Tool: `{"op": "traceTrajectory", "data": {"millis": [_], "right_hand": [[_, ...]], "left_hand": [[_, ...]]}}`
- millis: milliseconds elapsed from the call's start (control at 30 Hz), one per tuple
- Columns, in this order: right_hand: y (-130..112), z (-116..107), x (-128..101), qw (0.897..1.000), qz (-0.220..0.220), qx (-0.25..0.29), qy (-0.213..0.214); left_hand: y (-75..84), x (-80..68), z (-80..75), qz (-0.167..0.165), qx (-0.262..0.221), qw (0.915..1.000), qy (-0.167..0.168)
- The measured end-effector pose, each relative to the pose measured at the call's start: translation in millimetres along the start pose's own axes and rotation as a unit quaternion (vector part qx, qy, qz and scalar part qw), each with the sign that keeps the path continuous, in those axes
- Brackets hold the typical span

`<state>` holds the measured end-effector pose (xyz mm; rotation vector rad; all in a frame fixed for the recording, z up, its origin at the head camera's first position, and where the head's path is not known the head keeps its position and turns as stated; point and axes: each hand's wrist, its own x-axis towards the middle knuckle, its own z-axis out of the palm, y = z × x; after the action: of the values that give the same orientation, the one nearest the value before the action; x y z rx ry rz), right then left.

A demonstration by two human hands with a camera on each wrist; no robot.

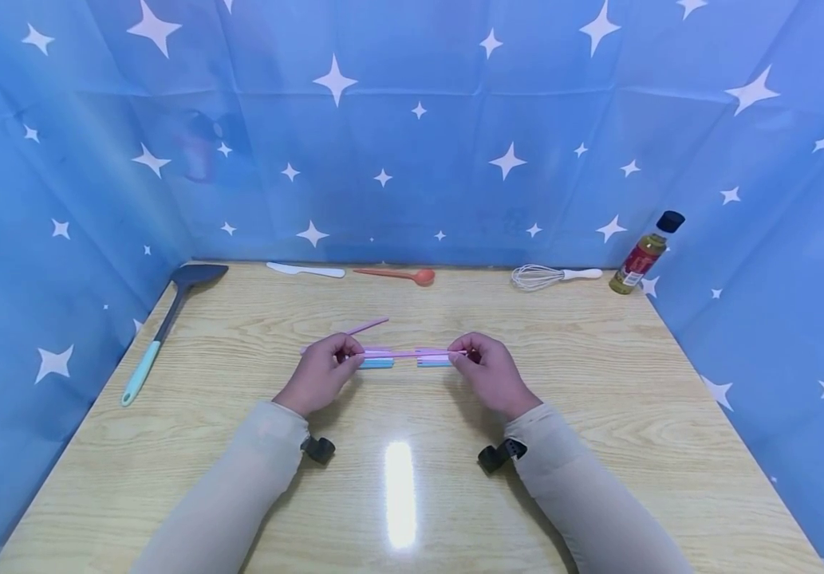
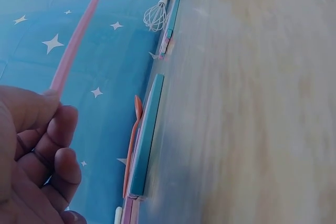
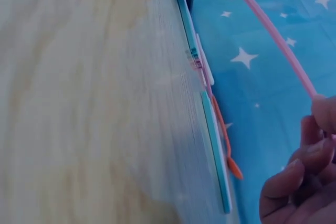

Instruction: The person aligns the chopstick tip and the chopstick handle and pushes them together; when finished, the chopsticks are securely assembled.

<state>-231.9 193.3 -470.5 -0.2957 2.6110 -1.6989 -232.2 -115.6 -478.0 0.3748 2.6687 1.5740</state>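
My left hand [image 1: 320, 373] and right hand [image 1: 492, 373] each pinch one end of a thin pink stick [image 1: 404, 355], thumb against fingers. Held level between them, the stick shows raised over the table in both wrist views. Beneath it lie two side-by-side groups of flat sticks, with a teal stick [image 1: 377, 364] at the front of the left group and another teal stick [image 1: 435, 363] in the right one; pink and pale ones lie behind them. Beyond my left hand, a loose purple-pink stick [image 1: 368, 325] lies slanted. My fingers hide the outer parts of both groups.
Along the back edge lie a white knife [image 1: 305, 271], an orange spoon [image 1: 422, 277] and a whisk [image 1: 537, 277]. A bottle with a black cap [image 1: 637, 263] stands at the back right. At the left edge rests a turner with a teal handle [image 1: 142, 373]. A starry blue curtain [image 1: 383, 143] surrounds the table.
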Motion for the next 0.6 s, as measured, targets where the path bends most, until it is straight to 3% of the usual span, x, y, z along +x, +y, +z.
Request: {"op": "traceTrajectory", "data": {"millis": [200,600], "right_hand": [[-1.1,3.6,-1.5,1.0,-0.003,0.013,0.021],[-3.3,4.5,-2.6,0.999,0.007,0.039,0.018]], "left_hand": [[3.9,-1.8,0.6,0.006,-0.003,1.0,0.007],[4.8,-3.1,1.3,0.01,-0.014,0.9998,0.003]]}}
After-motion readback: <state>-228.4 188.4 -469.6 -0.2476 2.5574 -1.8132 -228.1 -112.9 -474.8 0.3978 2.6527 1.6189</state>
